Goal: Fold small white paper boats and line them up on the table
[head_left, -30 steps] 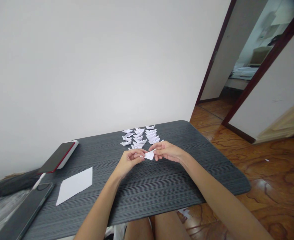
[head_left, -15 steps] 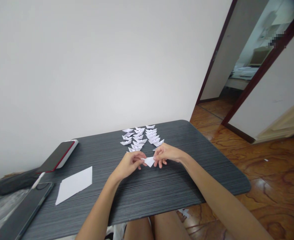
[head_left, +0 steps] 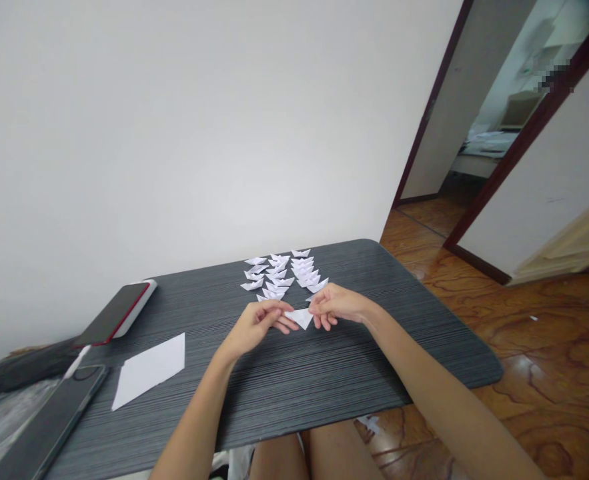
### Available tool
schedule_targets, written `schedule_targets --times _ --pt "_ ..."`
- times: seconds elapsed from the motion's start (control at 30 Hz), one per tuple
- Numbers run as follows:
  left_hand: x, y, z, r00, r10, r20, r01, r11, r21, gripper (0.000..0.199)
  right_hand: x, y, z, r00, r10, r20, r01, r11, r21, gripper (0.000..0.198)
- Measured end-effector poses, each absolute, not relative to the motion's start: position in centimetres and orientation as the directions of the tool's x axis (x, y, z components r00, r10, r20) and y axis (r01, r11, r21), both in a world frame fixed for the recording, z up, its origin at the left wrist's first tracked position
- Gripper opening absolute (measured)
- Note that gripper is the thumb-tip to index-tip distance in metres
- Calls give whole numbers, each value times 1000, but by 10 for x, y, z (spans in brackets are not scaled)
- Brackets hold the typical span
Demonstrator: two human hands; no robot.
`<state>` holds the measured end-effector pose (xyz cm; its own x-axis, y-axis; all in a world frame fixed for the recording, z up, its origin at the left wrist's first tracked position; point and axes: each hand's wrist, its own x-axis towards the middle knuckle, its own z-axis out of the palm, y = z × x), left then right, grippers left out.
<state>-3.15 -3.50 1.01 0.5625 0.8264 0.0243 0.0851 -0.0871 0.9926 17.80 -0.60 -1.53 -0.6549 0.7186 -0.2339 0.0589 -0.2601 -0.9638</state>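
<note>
A small folded piece of white paper (head_left: 303, 319), triangular with its point downward, is held above the dark table (head_left: 294, 387). My left hand (head_left: 259, 323) has its fingers closed at the paper's left corner. At the right corner my right hand (head_left: 337, 305) pinches it between thumb and forefinger, the other fingers curled loosely below. Just beyond both hands stand several folded paper boats (head_left: 279, 281) in rows; those nearest are partly covered by my hands.
On the left lie a stack of white paper sheets (head_left: 149, 370), a phone (head_left: 54, 427) with a white cable plugged in, and a dark flat device with a red edge (head_left: 117, 312). A white wall (head_left: 224, 133) borders the far table edge. Paper scraps (head_left: 370, 424) lie on the floor.
The folded paper has moved slightly to the right, and more of its left side shows. My left hand's fingers have shifted along its left corner; the right hand keeps its pinch.
</note>
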Motion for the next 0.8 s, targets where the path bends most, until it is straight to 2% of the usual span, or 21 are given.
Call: schedule_targets --times 0.37,0.53,0.8 --pt "-31 -35 8 544 827 139 24 -181 983 17 178 -7 -9 -696 674 -248 30 -318 -948 20" --pt "-33 -34 8 534 832 151 86 -232 969 18 177 -8 -7 -701 661 -268 46 -334 -942 22" --pt "-29 -31 -3 444 887 130 102 -194 976 17 176 -8 -11 -657 730 -189 -8 -258 -966 22"
